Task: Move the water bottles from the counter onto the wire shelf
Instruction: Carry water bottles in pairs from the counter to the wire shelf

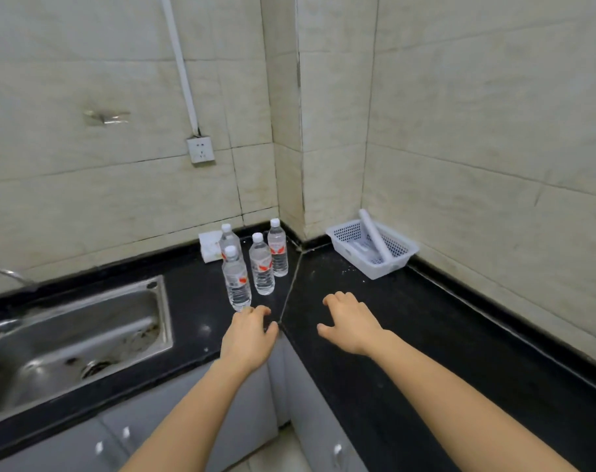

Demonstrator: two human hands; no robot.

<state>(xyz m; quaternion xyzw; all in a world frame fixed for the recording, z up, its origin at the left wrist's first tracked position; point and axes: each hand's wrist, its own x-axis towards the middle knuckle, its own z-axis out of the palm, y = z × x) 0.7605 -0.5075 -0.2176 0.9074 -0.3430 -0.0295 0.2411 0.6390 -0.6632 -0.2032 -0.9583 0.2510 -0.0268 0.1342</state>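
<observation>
The left hand (pixel 248 335) hovers palm down, fingers loosely curled and holding nothing, just in front of the nearest bottle (pixel 236 280). The right hand (pixel 349 321) is likewise empty and half spread, over the counter (pixel 426 335) to that bottle's right. Behind the nearest bottle stand three more bottles (pixel 261 265), all upright and close together in the counter's corner; a white basket (pixel 371 248) sits well to their right, a sink (pixel 75 335) to their left. No wire shelf is in view. The step looks like the first reach: best to wrap the left hand around the nearest bottle's middle and lift straight up, so its neighbours are not knocked.
</observation>
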